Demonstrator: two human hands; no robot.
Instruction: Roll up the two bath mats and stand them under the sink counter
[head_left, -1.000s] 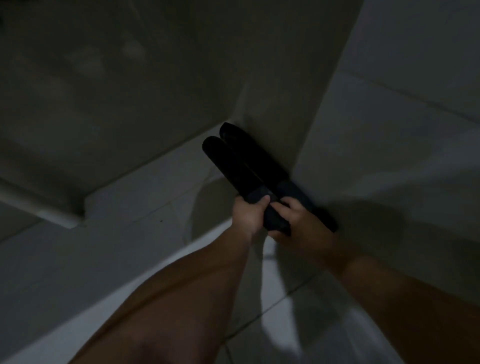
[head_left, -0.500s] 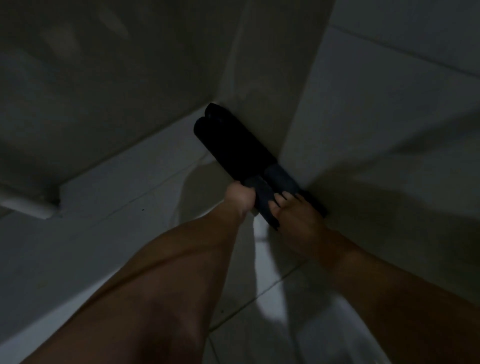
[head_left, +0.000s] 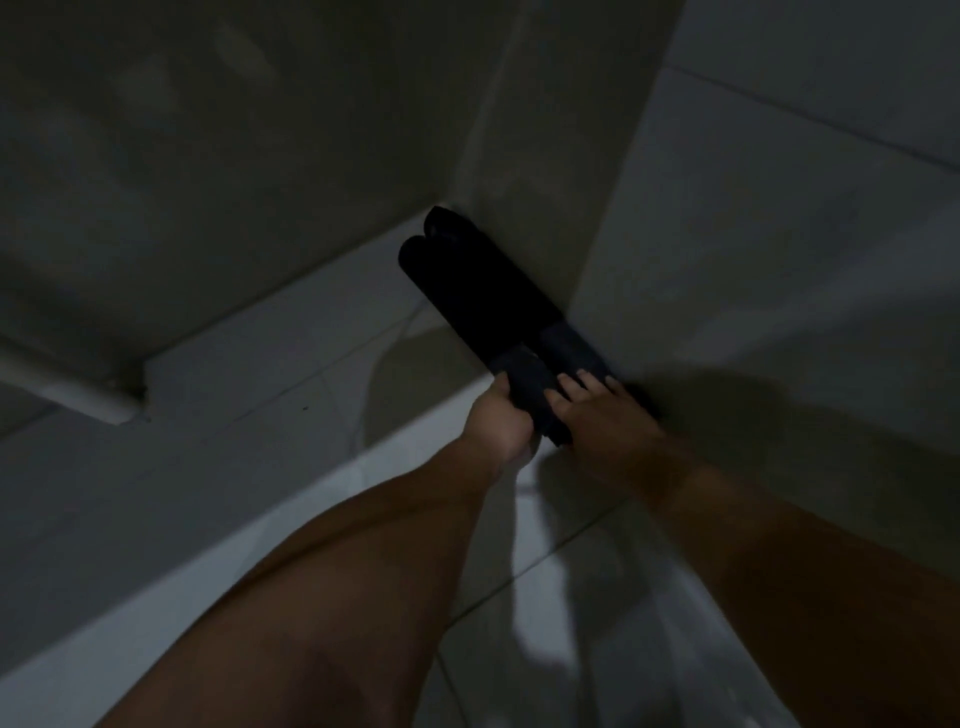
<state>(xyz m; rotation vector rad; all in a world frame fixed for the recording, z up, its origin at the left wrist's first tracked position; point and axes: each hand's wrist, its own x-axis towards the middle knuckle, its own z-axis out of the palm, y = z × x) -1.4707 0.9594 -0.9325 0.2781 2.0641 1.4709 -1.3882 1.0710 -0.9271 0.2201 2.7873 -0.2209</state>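
The wall (head_left: 779, 260) and tiled floor (head_left: 291, 374) meet in a dark corner, so I lean both rolled mats (head_left: 483, 296) there, side by side, to keep them from toppling. My left hand (head_left: 501, 423) is clamped round the nearer roll's end; my right hand (head_left: 597, 415) lies fingers-flat over the other, steadying it.

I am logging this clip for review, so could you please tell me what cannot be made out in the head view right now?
- Near ends of the two rolled mats: covered by the left hand and right hand.
- Mat colour, texture and rolled layers: lost in the dark and blur.
- Right hand's grip: its fingers lie on top of the roll, and whether they close on it is unclear.
- Whether the rolls touch the wall: hidden in shadow.
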